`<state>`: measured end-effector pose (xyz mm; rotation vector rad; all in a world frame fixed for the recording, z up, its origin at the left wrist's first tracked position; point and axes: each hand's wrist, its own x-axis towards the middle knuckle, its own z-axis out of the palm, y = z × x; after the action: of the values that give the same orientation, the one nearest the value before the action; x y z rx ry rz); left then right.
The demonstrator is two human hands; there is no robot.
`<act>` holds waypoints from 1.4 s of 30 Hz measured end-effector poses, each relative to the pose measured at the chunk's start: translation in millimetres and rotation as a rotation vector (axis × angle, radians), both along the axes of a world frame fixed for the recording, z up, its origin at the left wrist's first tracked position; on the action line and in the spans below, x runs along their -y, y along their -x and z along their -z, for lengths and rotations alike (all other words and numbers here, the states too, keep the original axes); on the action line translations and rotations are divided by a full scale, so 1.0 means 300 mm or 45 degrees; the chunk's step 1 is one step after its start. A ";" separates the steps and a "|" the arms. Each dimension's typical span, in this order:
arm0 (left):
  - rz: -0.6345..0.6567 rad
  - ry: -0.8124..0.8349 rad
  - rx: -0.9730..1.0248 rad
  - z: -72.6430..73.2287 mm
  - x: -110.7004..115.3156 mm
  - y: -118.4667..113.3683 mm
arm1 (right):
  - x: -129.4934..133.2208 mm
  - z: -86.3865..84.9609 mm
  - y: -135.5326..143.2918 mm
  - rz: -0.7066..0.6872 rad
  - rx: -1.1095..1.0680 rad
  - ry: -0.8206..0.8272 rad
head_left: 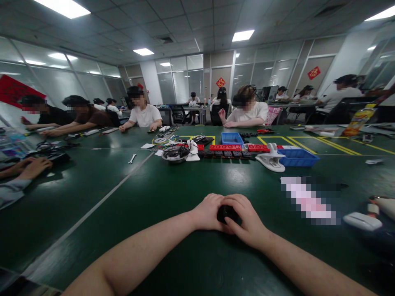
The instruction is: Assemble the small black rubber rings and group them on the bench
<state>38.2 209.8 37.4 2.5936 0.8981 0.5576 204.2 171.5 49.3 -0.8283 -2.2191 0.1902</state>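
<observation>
A rounded black object [228,214], perhaps a computer mouse, rests on the green tabletop [154,255] between my two hands. My left hand [210,212] is closed against its left side, with the fingertips partly hidden behind my other hand. Over the top and right side of the same object curves my right hand [248,220], its fingers wrapped round the far edge and its thumb across the near side. Both hands touch each other at the far side of the object.
Farther off stand a metal bowl with cables [175,155], a white clamp [272,158], red power strips [226,147] and a blue tray [298,158]. A wrench [132,158] lies left. At right is a white case [362,221]. Another person's hands [37,167] work at left.
</observation>
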 end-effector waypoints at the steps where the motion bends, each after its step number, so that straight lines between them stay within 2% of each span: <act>1: -0.024 -0.002 0.002 0.001 0.003 -0.001 | -0.002 0.004 0.000 0.047 -0.004 0.008; 8: -0.231 -0.092 -0.032 -0.001 0.029 -0.006 | -0.011 0.013 0.008 0.230 0.045 0.154; 12: -0.239 -0.134 -0.093 -0.003 0.034 -0.012 | -0.012 0.012 0.016 0.322 0.107 0.184; 23: -0.229 -0.151 -0.147 0.000 0.024 -0.015 | -0.022 0.014 0.018 0.329 0.133 0.200; 30: -0.088 -0.077 -0.059 0.014 -0.012 0.007 | -0.009 0.009 0.014 0.209 0.081 0.127; 36: 0.065 -0.024 -0.057 0.016 -0.043 0.024 | 0.001 -0.004 0.010 -0.037 -0.018 0.084; 42: 0.102 -0.018 -0.067 0.017 -0.044 0.024 | 0.007 -0.008 0.011 -0.163 0.010 0.077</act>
<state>31.1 223.1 32.2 2.6545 0.8053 0.4780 200.7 169.4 51.7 -0.7208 -2.2850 0.3175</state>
